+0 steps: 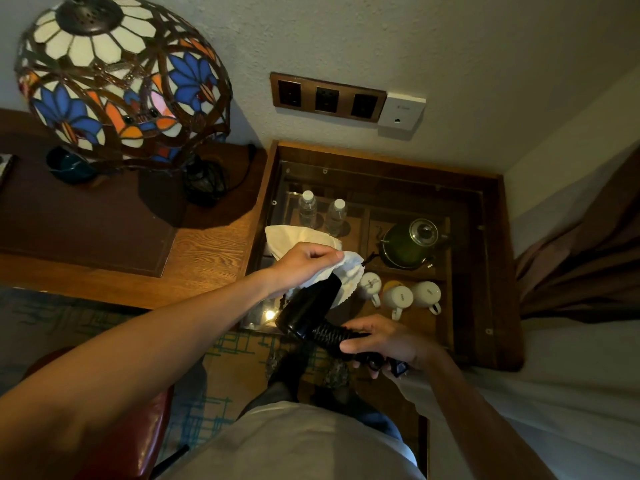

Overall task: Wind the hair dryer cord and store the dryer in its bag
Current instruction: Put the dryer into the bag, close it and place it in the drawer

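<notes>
A black hair dryer is held in front of me, its nozzle end pushed into the mouth of a white cloth bag. The black cord is wound in tight turns around the dryer's handle. My right hand grips the handle over the wound cord, with the plug end poking out under the fingers. My left hand pinches the bag's gathered rim above the dryer's barrel. A dark drawstring hangs from the bag's right side.
Below is a glass-topped wooden cabinet holding two water bottles, a green kettle and three white mugs. A stained-glass lamp stands on the desk at left. Wall sockets are above; a white bed lies right.
</notes>
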